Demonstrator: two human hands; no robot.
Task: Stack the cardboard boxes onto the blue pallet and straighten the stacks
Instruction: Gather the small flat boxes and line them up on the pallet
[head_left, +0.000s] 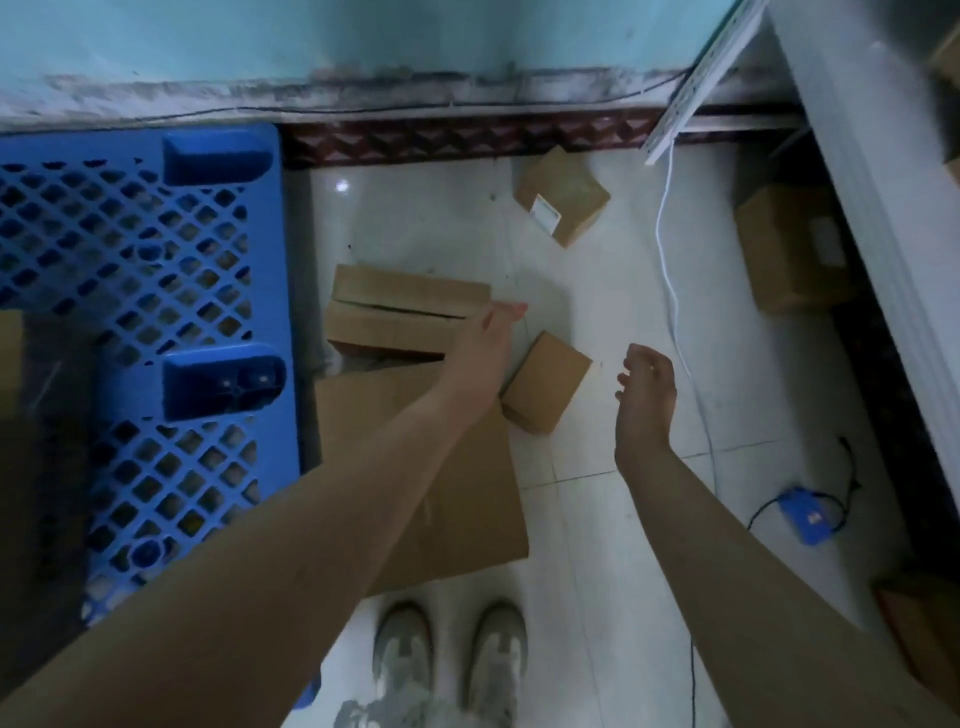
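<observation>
The person is standing over the floor and reaching down with both arms, so the pick-up step appears to be just starting: no box is being held. The left hand (485, 340), fingers straight, is arriving at the right end of a long brown cardboard box with a slit top (400, 317), though whether it is touching is unclear. The right hand (647, 395) is hanging apart with loosely curled fingers, gripping nothing, just beside a small cube-shaped cardboard box (545, 382). Both boxes are lying against a large flat cardboard carton (441, 483), right of the blue plastic lattice pallet (145, 291). Next, the hands are probably needing to close on a box and carry it left. A small labelled cardboard box (561, 195) is sitting farther off near the wall. The pallet's left part is lying in shadow and cut off, so any stack there is hard to make out.
</observation>
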